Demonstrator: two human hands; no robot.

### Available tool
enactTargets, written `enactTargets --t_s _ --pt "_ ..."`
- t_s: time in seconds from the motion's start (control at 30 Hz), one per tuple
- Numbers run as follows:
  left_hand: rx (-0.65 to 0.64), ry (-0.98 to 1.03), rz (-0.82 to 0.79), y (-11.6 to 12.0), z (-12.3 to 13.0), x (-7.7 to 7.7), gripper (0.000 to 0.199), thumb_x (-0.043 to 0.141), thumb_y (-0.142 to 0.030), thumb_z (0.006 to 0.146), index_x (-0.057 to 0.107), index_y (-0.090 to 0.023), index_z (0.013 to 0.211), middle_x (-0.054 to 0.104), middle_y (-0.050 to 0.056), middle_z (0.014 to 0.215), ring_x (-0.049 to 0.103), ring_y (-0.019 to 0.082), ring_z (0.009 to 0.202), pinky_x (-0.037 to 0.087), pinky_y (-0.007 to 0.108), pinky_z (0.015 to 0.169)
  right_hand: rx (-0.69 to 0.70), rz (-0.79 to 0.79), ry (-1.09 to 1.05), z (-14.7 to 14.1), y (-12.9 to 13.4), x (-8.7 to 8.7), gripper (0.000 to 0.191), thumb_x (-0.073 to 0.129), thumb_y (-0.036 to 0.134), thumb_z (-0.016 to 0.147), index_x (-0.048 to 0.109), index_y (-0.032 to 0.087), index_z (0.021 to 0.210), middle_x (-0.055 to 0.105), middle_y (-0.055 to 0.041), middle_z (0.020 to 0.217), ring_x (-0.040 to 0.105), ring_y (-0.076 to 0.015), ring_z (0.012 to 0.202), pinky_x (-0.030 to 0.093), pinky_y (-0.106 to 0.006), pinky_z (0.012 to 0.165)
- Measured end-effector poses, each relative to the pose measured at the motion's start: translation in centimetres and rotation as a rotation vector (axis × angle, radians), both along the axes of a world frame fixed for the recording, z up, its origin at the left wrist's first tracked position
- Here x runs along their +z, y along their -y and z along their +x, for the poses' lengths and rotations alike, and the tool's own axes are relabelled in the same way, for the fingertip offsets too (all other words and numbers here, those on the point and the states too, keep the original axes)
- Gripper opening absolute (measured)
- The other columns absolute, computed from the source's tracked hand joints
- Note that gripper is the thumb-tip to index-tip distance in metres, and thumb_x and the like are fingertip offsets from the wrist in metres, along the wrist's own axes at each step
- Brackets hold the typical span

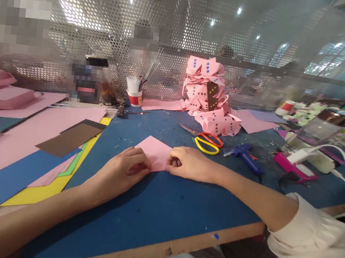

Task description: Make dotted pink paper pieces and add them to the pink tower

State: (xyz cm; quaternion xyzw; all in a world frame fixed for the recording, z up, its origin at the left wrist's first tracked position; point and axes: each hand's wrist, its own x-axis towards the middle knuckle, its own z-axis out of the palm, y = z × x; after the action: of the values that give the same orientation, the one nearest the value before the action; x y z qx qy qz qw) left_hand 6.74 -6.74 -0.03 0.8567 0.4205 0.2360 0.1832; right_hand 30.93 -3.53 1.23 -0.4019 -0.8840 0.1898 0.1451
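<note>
A small pink sheet of paper (154, 151) lies on the blue tabletop between my hands, one corner pointing away from me. My left hand (129, 167) has its fingers curled and pressed on the sheet's left edge. At the right edge, my right hand (184, 163) pinches the paper between thumb and fingers. Scissors with red and yellow handles (207, 146) rest just beyond my right hand. A blue glue gun (248, 158) lies to their right.
Coloured sheets (17, 170) cover the left side. Behind stand a stack of folded pink paper pieces (199, 93) and a red and white cup (135, 98). To the right are a magenta device (294, 168), white cables and a clear jar (320, 126). The wooden table edge (159, 251) runs in front.
</note>
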Motion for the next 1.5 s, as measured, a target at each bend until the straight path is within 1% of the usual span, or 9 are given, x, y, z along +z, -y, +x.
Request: enactTargets --t_s 0.27,0.43,0.57,1.13,1.5 --pt "-0.016 -0.01 0.023 -0.2 -0.2 -0.2 0.017 0.051 -0.026 0.095 0.066 -0.022 0.088 0.063 0.003 0.092 0.056 0.02 0.089 0.045 0.032 0.08 0.009 -0.033 0.034 0.3 0.0 0.6 0.008 0.063 0.026 0.082 0.067 0.019 0.081 0.07 -0.0005 0.08 0.06 -0.013 0.07 0.036 -0.023 0.061" --pt "-0.009 -0.008 0.013 -0.3 -0.2 -0.2 0.018 0.051 -0.028 0.095 0.066 -0.021 0.087 0.064 0.002 0.091 0.057 0.02 0.089 0.045 0.032 0.08 0.023 -0.082 0.064 1.0 -0.2 1.3 0.008 0.061 0.024 0.081 0.067 0.019 0.083 0.071 -0.0008 0.081 0.061 -0.0133 0.071 0.037 -0.023 0.061" --pt "-0.004 -0.012 0.009 -0.1 -0.2 -0.1 0.018 0.051 -0.028 0.095 0.066 -0.022 0.087 0.064 0.002 0.092 0.057 0.019 0.089 0.045 0.032 0.08 0.018 -0.088 0.074 1.3 -0.1 1.6 0.008 0.062 0.023 0.081 0.068 0.02 0.083 0.071 -0.0004 0.082 0.062 -0.0135 0.072 0.038 -0.023 0.062" --pt "0.001 -0.004 0.004 -0.4 -0.3 -0.5 0.016 0.053 -0.03 0.095 0.066 -0.023 0.088 0.064 0.002 0.093 0.058 0.019 0.089 0.047 0.031 0.08 0.059 -0.119 0.129 2.6 -0.7 2.1 0.009 0.064 0.027 0.083 0.07 0.02 0.084 0.073 -0.0007 0.085 0.063 -0.0143 0.074 0.038 -0.024 0.063" --pt "0.01 -0.035 0.018 -0.5 -0.4 -0.6 0.017 0.054 -0.033 0.094 0.068 -0.024 0.091 0.065 0.002 0.096 0.06 0.019 0.09 0.047 0.031 0.08 -0.006 -0.1 0.129 3.7 -0.2 1.9 0.011 0.063 0.028 0.085 0.069 0.02 0.084 0.07 -0.0009 0.085 0.061 -0.0142 0.076 0.039 -0.024 0.065"
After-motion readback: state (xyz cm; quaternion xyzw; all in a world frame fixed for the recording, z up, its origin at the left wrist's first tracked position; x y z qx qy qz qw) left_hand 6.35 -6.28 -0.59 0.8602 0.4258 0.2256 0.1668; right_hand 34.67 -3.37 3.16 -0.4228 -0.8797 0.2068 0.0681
